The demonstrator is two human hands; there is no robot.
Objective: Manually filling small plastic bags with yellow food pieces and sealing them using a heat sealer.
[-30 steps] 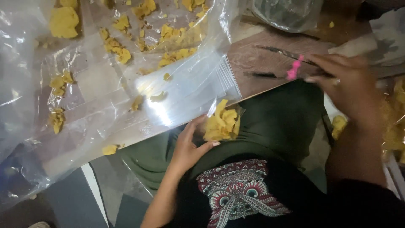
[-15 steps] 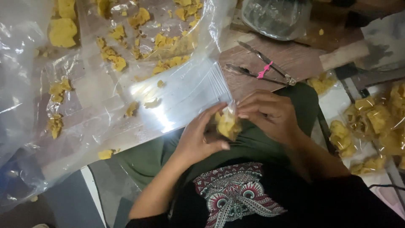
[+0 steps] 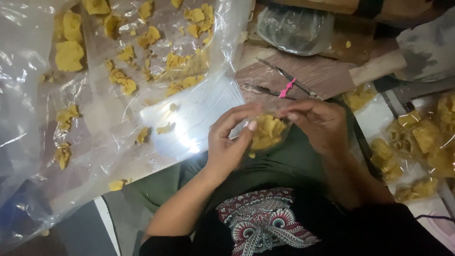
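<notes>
Both hands meet over my lap around a small clear plastic bag holding yellow crumbly pieces (image 3: 268,132). My left hand (image 3: 230,142) cups the bag from the left, thumb and fingers curled at its edge. My right hand (image 3: 317,123) pinches the bag's top from the right. A pair of scissors (image 3: 284,87) with a pink tie on its handle lies on the wooden board just beyond my hands.
A large clear plastic sheet (image 3: 199,114) spreads to the left with several yellow chunks (image 3: 68,54) scattered on it. Filled small bags of yellow pieces (image 3: 422,142) lie at the right. A grey plastic bag (image 3: 296,26) sits at the top.
My right hand came back from the scissors area to my lap and joined my left hand. The yellow pieces that lay in my left palm are now held in the bag between both hands.
</notes>
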